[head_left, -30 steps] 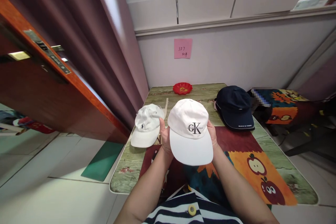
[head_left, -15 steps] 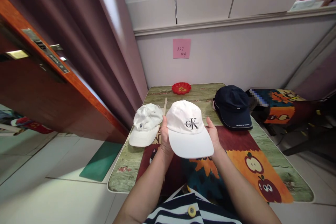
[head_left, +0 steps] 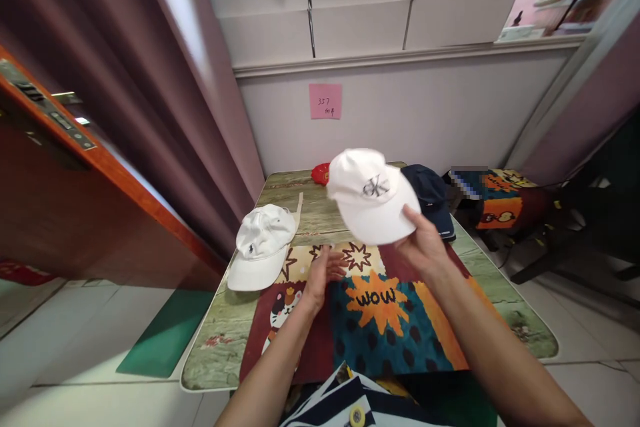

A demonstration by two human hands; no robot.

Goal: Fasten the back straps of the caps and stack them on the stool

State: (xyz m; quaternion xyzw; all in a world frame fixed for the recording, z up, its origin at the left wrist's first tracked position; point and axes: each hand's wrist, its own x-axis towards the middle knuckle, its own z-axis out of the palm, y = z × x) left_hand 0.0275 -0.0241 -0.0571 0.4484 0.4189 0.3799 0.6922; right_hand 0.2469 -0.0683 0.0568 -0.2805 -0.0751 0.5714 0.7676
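A white baseball cap (head_left: 360,187) with dark letters on its front is held up by its brim in my right hand (head_left: 424,240), raised over the table. My left hand (head_left: 324,273) hovers above the patterned cloth with fingers apart and nothing in it. Left of that hand, another white cap (head_left: 265,230) with a small dark emblem lies on the table, its brim toward me. Behind my right hand sits a navy cap (head_left: 434,197), partly covered by the held cap and my fingers.
The table (head_left: 210,347) has a green wood-look top and a colourful cloth (head_left: 345,340) over its front part. At the back edge a red dish (head_left: 320,173) is partly hidden. A pink note (head_left: 325,101) sticks to the wall. On the left stands an orange-brown door (head_left: 125,213).
My left hand has let go of the white lettered cap and dropped lower. My right hand has lifted the cap up and tilted it. The head view has shifted slightly to the right.
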